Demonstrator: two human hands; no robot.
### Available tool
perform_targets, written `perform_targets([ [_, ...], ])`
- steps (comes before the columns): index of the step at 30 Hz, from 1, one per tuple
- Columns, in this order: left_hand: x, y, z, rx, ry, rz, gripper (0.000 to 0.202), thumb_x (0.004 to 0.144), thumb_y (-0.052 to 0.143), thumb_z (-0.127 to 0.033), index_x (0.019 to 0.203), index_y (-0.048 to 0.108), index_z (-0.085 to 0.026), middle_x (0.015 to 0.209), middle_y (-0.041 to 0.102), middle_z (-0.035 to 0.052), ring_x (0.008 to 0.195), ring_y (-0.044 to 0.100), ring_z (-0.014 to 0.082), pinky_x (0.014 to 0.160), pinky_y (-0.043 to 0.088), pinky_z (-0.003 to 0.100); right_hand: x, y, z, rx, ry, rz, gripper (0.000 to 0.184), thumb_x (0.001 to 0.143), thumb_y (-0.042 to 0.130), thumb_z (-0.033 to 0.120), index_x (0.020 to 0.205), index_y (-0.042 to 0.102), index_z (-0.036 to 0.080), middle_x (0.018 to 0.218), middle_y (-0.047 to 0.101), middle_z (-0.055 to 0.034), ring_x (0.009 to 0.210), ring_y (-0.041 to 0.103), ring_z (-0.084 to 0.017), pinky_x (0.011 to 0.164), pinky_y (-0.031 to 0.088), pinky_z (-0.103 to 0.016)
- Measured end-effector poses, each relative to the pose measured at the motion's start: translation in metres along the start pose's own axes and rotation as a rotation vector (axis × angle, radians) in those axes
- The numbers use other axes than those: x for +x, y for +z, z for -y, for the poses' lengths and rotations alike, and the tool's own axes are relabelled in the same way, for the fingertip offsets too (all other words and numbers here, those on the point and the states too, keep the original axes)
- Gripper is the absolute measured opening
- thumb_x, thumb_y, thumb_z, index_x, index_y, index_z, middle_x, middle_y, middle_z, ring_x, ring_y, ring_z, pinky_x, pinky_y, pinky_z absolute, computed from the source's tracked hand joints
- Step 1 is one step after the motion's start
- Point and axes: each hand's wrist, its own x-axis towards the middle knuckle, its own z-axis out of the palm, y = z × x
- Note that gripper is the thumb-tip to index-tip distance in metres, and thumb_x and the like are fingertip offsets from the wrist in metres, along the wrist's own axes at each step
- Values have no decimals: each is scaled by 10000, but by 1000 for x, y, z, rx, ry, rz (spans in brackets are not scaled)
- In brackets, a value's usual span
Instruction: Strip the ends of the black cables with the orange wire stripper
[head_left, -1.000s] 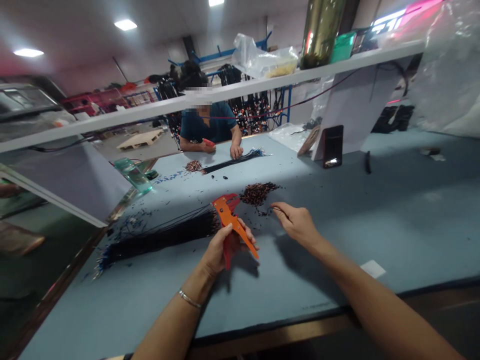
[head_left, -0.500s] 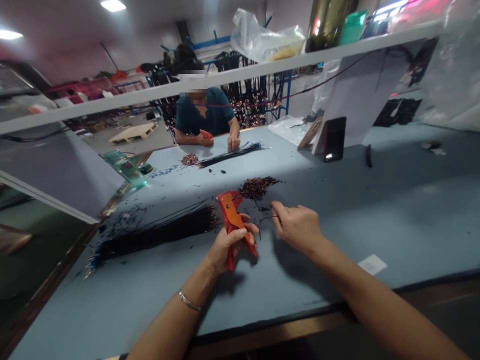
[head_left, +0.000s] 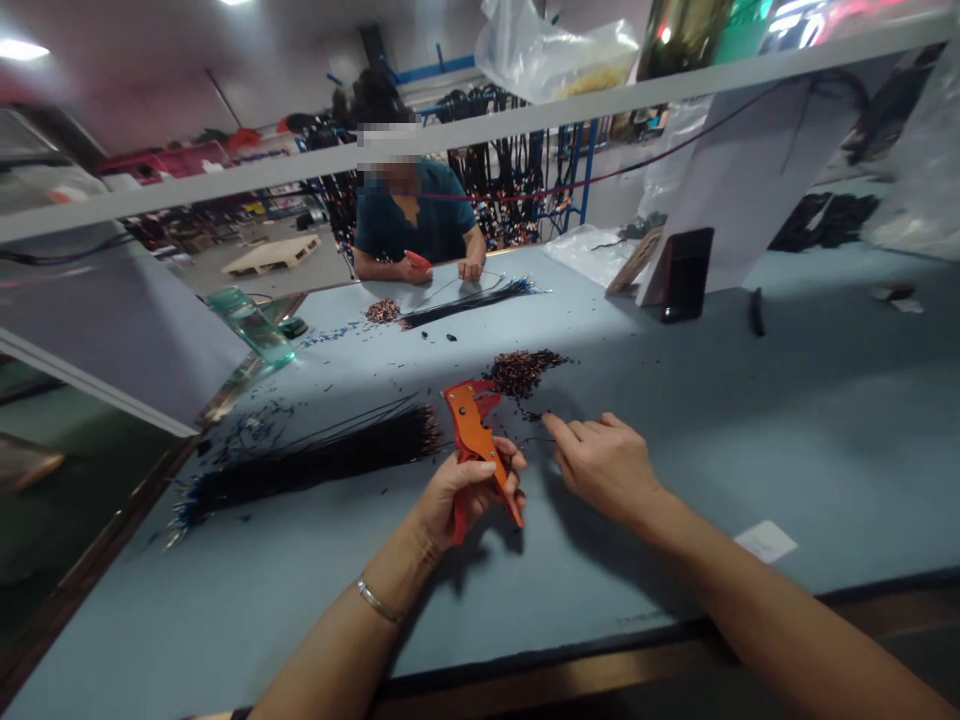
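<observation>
The left hand (head_left: 444, 492) clasps the orange stripper (head_left: 474, 432); steady it clear of the far scrap heap (head_left: 519, 373). The right hand (head_left: 609, 466) apparently pinches a thin wire (head_left: 535, 439); level it gently.

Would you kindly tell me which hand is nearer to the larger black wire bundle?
Left. The left hand is just right of the black wire bundle; the right hand is farther right.

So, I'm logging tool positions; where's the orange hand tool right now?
In the head view, the orange hand tool is near the centre, in the left hand, just right of the black wire bundle and below-left of the coppery pile.
</observation>
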Motion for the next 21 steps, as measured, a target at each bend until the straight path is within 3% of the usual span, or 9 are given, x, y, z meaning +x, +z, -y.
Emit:
perform_targets([
  [5, 0, -2, 5, 36, -21, 2, 224, 700, 703, -204, 900, 664, -111, 812, 617, 42, 620, 574, 135, 669, 544, 368, -3, -3, 14, 518, -106, 66, 502, 828, 468, 94, 1320, 530, 166, 1022, 696, -107, 861, 653, -204, 746, 492, -312],
  [9, -1, -4, 8, 83, -66, 3, 253, 691, 719, -217, 913, 663, -110, 795, 611, 45, 624, 571, 138, 669, 534, 355, -4, -3, 16, 850, -107, 29, 359, 913, 470, 145, 1252, 570, 209, 1051, 713, -75, 894, 677, -159, 771, 531, -271],
  [12, -1, -4, 7, 80, -45, 60, 366, 680, 706, -253, 1019, 660, -121, 908, 635, 84, 652, 555, 138, 676, 511, 343, -3, 0, 6, 797, -93, -71, 228, 959, 487, 237, 1074, 681, 209, 878, 741, -42, 745, 679, -137, 682, 512, -238],
  [15, -2, -4, 6, 72, -46, 118, 519, 649, 701, -249, 1153, 619, -159, 1063, 626, 109, 711, 548, 148, 687, 491, 341, -1, -2, -8, 628, -35, -123, 232, 948, 507, 259, 891, 724, 200, 764, 727, -29, 631, 646, -124, 608, 467, -228],
  [18, -2, -6, 6, 101, -41, 123, 575, 628, 710, -200, 1190, 590, -195, 1121, 615, 103, 753, 552, 153, 698, 475, 328, 2, -7, -16, 574, 39, -155, 222, 919, 537, 266, 825, 724, 193, 742, 728, -25, 600, 635, -122, 585, 446, -229],
  [21, -1, -10, 6, 118, -24, 101, 616, 637, 710, -185, 1233, 557, -218, 1153, 608, 102, 789, 554, 156, 710, 467, 315, 4, -14, -18, 611, 203, -231, 229, 912, 546, 302, 797, 715, 198, 677, 706, -4, 552, 599, -113, 558, 428, -227],
])
